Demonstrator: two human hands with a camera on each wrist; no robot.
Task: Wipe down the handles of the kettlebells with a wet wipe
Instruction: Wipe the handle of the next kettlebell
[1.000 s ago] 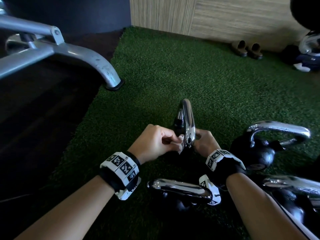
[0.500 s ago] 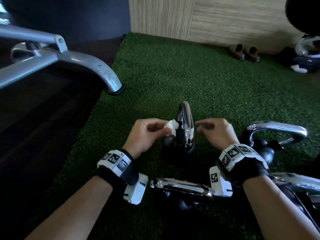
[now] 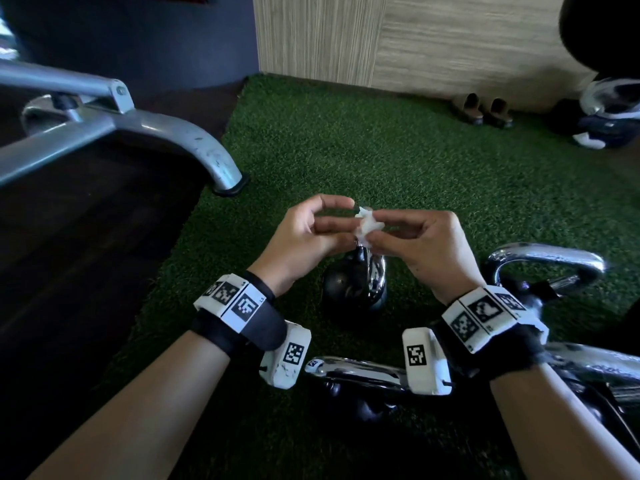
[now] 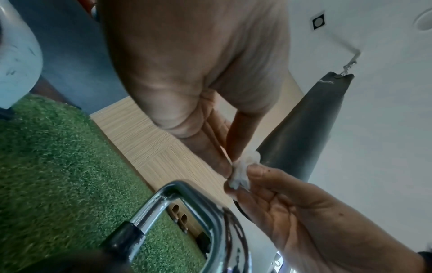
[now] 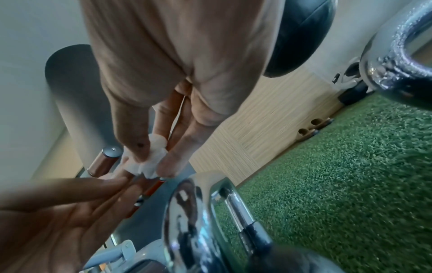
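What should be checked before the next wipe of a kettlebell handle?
1. Wipe in hand: ok, pinched between left hand and right hand.
2. Wipe spread flat for wiping: not ok, it is crumpled into a wad.
3. Wipe touching a handle: not ok, it is held above the middle kettlebell.
4. Other kettlebells close by: ok, one stands to the right, another handle shows nearer the person.
5. Wipe still moist: cannot tell.
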